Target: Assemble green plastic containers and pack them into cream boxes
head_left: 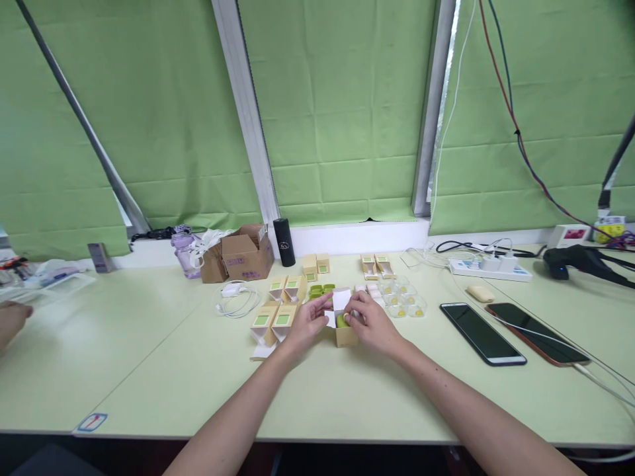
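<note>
In the head view a small open cardboard box [346, 338] stands on the table before me, its white inner flaps raised. A rounded green piece [341, 321] shows inside it. My left hand [310, 324] is at the box's left side, fingers bent and closed at a white side flap. My right hand [373, 324] is closed over the right side, its fingertips pinching at the green piece; they partly cover it. Just behind my hands lie more green pieces [316, 291] and pale pink pieces [374, 291].
Open small boxes [283, 320] stand at left, with others [317, 266] farther back. Clear plastic cups [404, 297] sit right. Two phones [482, 334] [538, 332], a power strip [489, 270], a brown carton [247, 253] and a black cylinder [284, 242] surround the area. Another person's hand [12, 322] shows far left.
</note>
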Demonstrator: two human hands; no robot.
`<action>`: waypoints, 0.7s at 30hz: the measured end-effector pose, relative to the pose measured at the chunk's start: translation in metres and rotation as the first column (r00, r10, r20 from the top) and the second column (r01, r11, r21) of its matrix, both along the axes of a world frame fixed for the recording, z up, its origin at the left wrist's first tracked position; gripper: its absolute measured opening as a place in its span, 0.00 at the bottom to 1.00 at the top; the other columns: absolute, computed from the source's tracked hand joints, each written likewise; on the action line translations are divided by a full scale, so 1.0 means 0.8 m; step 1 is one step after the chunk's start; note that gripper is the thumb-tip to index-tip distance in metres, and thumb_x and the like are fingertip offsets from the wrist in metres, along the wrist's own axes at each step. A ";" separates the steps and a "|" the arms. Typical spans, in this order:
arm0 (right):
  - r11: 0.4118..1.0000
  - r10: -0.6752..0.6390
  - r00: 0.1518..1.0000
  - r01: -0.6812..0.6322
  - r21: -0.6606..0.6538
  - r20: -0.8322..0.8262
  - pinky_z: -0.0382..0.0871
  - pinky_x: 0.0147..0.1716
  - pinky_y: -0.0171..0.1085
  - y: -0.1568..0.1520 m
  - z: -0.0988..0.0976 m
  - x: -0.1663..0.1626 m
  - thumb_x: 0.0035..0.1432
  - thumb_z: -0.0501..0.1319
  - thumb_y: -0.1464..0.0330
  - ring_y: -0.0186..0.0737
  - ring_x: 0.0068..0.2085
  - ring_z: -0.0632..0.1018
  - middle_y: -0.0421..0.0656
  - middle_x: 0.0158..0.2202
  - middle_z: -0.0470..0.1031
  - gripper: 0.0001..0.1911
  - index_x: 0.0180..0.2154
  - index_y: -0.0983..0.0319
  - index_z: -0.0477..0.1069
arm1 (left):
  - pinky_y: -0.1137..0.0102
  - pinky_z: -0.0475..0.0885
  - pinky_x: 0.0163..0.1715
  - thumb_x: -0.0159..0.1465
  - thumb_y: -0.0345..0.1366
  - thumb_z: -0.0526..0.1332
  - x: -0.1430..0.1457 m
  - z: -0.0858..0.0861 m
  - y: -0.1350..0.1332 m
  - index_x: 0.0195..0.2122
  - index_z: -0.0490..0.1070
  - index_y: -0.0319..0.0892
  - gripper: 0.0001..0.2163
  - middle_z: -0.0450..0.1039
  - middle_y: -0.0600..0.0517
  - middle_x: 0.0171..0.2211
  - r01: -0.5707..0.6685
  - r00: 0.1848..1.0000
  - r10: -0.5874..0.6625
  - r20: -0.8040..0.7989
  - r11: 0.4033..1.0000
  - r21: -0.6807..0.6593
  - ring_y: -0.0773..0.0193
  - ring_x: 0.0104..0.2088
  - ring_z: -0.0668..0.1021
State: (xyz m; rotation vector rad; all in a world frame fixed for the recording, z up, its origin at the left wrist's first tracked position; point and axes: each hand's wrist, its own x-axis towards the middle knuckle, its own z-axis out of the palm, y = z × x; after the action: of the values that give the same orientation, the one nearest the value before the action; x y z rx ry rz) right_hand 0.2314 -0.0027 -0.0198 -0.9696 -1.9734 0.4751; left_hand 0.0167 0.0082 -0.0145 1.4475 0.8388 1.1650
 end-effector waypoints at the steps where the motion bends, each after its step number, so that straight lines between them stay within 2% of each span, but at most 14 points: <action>1: 1.000 0.004 1.000 -0.004 -0.022 -0.012 0.69 0.37 0.40 0.001 -0.001 0.000 0.66 0.61 0.72 0.41 0.40 0.74 0.43 0.42 0.70 0.06 0.35 0.59 0.75 | 0.63 0.73 0.51 0.52 0.26 0.66 0.000 0.001 0.000 0.63 0.76 0.38 0.33 0.82 0.42 0.51 0.004 1.000 -0.004 0.000 1.000 0.000 0.54 0.48 0.82; 5: 0.998 0.012 1.000 -0.014 -0.066 -0.028 0.69 0.36 0.39 0.002 0.000 -0.001 0.65 0.62 0.72 0.40 0.38 0.74 0.43 0.43 0.69 0.07 0.35 0.59 0.77 | 0.63 0.73 0.51 0.52 0.26 0.66 0.002 0.004 -0.003 0.63 0.76 0.38 0.33 0.82 0.42 0.50 0.011 1.000 -0.011 0.000 1.000 -0.003 0.54 0.48 0.82; 14: 1.000 -0.004 0.999 0.002 -0.029 -0.048 0.70 0.39 0.41 0.002 -0.001 0.000 0.65 0.59 0.73 0.43 0.41 0.75 0.45 0.43 0.70 0.11 0.37 0.58 0.79 | 0.64 0.74 0.48 0.53 0.27 0.65 0.003 0.010 -0.007 0.62 0.77 0.39 0.32 0.83 0.44 0.47 0.021 1.000 -0.021 0.011 1.000 -0.004 0.54 0.46 0.82; 18: 0.996 -0.083 0.983 0.085 0.009 -0.164 0.70 0.40 0.42 0.012 -0.005 0.007 0.65 0.55 0.73 0.44 0.40 0.74 0.44 0.41 0.72 0.12 0.41 0.57 0.77 | 0.63 0.74 0.49 0.53 0.27 0.66 0.003 0.010 -0.006 0.62 0.77 0.40 0.32 0.83 0.43 0.47 0.021 1.000 -0.021 0.014 1.000 -0.009 0.53 0.47 0.82; 21: 0.987 -0.161 0.958 0.159 -0.026 -0.237 0.70 0.42 0.44 0.023 -0.012 0.012 0.63 0.54 0.73 0.44 0.39 0.74 0.44 0.41 0.74 0.13 0.41 0.58 0.76 | 0.64 0.73 0.49 0.53 0.28 0.67 0.002 0.009 -0.005 0.62 0.77 0.39 0.32 0.83 0.43 0.49 0.022 1.000 -0.022 0.016 1.000 -0.015 0.53 0.49 0.81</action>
State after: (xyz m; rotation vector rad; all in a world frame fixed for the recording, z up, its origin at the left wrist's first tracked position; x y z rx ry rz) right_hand 0.2413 0.0154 -0.0296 -1.0175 -1.6647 0.4839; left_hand 0.0186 0.0041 -0.0077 1.4301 0.8175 1.1496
